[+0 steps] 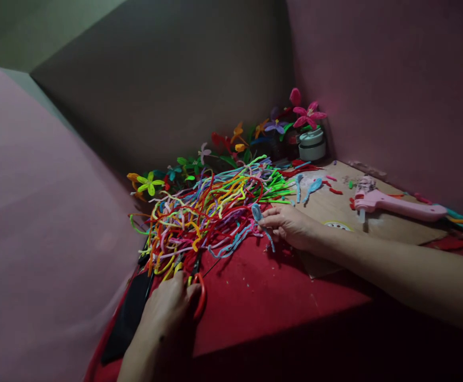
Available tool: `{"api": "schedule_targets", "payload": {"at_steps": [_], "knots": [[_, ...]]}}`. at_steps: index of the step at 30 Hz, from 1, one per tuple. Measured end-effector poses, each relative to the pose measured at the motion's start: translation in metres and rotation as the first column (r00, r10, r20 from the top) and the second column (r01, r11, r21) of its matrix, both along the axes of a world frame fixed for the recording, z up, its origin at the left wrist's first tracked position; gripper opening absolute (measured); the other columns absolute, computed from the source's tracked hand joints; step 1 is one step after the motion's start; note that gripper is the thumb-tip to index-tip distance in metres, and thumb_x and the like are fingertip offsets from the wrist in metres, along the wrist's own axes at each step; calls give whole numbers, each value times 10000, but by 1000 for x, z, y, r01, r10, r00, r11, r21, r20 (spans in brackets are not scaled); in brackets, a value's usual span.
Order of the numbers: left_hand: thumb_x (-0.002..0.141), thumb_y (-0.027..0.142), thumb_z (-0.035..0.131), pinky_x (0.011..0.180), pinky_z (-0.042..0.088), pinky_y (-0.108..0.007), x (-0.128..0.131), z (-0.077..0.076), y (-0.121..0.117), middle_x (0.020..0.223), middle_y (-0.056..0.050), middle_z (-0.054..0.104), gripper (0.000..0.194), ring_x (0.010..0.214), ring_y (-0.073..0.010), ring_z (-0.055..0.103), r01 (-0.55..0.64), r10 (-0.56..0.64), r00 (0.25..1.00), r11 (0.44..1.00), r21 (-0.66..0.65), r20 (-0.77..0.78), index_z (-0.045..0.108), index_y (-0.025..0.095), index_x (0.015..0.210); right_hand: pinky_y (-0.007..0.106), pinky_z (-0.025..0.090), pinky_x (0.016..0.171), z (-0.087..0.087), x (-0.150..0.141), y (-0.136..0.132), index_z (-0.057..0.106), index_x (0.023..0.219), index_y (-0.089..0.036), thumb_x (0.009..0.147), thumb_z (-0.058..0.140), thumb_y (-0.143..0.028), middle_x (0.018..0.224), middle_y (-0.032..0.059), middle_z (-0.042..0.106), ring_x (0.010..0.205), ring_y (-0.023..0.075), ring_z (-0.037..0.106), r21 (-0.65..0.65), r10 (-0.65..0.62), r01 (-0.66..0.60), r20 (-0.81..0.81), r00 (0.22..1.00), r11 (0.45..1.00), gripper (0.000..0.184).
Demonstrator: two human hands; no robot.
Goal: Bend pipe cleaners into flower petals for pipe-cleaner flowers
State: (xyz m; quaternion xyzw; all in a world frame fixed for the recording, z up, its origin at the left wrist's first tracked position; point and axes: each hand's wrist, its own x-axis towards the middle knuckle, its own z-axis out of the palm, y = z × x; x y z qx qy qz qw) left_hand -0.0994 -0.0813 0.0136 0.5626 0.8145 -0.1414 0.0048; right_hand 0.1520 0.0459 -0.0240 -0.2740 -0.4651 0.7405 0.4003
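Observation:
My right hand (289,225) pinches a light-blue pipe-cleaner petal (256,213), a folded loop with its tail hanging below the fingers. At the near left edge of a tangled heap of pipe cleaners (215,207), my left hand (173,294) is curled at a pair of scissors (201,300) with an orange-red handle, the thumb lying over it. The hand hides part of the scissors, and pipe cleaners cover their blades. Twisted light-blue pipe cleaners (235,244) lie just left of my right hand. Two more light-blue pieces (314,187) rest on the board beyond it.
A pink hot glue gun (398,205) lies on the cardboard (334,172) at right. Finished pipe-cleaner flowers (149,183) line the back, near a pale lidded jar (311,146). A dark flat object (125,318) sits at the red table's (255,302) left edge. Walls stand close behind.

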Motion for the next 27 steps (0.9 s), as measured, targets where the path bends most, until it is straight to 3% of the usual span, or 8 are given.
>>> {"api": "schedule_targets", "payload": {"at_steps": [3, 6, 10, 14, 17, 20, 23, 27], "knots": [[818, 390, 383, 683, 434, -342, 15, 7, 7, 899, -126, 677, 328, 842, -275, 630, 74, -78, 997, 978, 193, 13, 580, 183, 980, 210, 269, 382, -1, -1, 1, 568, 579, -132, 587, 627, -158, 506, -10, 519, 393, 55, 379, -17, 26, -26, -6, 1000, 1000, 65], [826, 378, 408, 792, 428, -319, 45, 13, 21, 988, -74, 671, 304, 907, -216, 611, 158, -300, 923, 867, 472, 241, 612, 204, 968, 210, 243, 379, 1, -1, -2, 576, 570, -130, 618, 615, -187, 453, -22, 491, 372, 54, 368, 60, 45, -47, 27, 999, 997, 84], [757, 411, 535, 747, 454, -279, 88, 15, 51, 935, -69, 678, 347, 847, -183, 610, -18, -436, 615, 825, 565, 656, 638, 153, 965, 211, 193, 371, 6, 0, -7, 543, 527, -135, 637, 606, -210, 379, -52, 411, 338, 45, 311, 138, 34, -48, 102, 994, 989, 148], [703, 331, 612, 666, 455, -252, 111, 13, 72, 830, -50, 655, 346, 721, -141, 585, -64, -510, 340, 826, 560, 791, 620, 126, 981, 202, 199, 382, 8, 1, -10, 556, 553, -129, 637, 599, -205, 390, -58, 411, 349, 35, 305, 160, 6, -29, 143, 990, 987, 121], [725, 227, 590, 656, 444, -230, 113, 8, 76, 825, -18, 589, 315, 703, -109, 549, -40, -664, 442, 657, 753, 603, 581, 172, 1035, 203, 188, 371, 9, 2, -11, 554, 548, -132, 634, 585, -194, 369, -57, 410, 334, 37, 301, 159, -29, -5, 209, 977, 987, 111], [775, 170, 526, 695, 426, -223, 112, 3, 76, 867, -20, 535, 193, 786, -114, 528, 216, -725, 633, 502, 838, 271, 629, 220, 930, 203, 170, 355, 11, 3, -12, 518, 514, -143, 627, 578, -190, 349, -58, 400, 313, 36, 285, 149, -31, -4, 232, 972, 989, 137], [805, 185, 490, 677, 415, -226, 111, 2, 76, 817, -25, 523, 160, 771, -124, 508, 367, -715, 691, 476, 799, 109, 647, 213, 821, 201, 169, 337, 12, 2, -10, 486, 485, -152, 620, 571, -178, 322, -64, 378, 291, 34, 272, 124, -39, 10, 236, 971, 992, 162], [797, 215, 500, 710, 432, -233, 102, 8, 74, 816, -26, 559, 133, 772, -126, 537, 262, -753, 597, 509, 820, 277, 628, 182, 782, 210, 174, 305, 10, 2, -5, 510, 483, -153, 608, 574, -171, 302, -62, 364, 272, 49, 278, 104, -61, 36, 245, 968, 994, 141]]}}
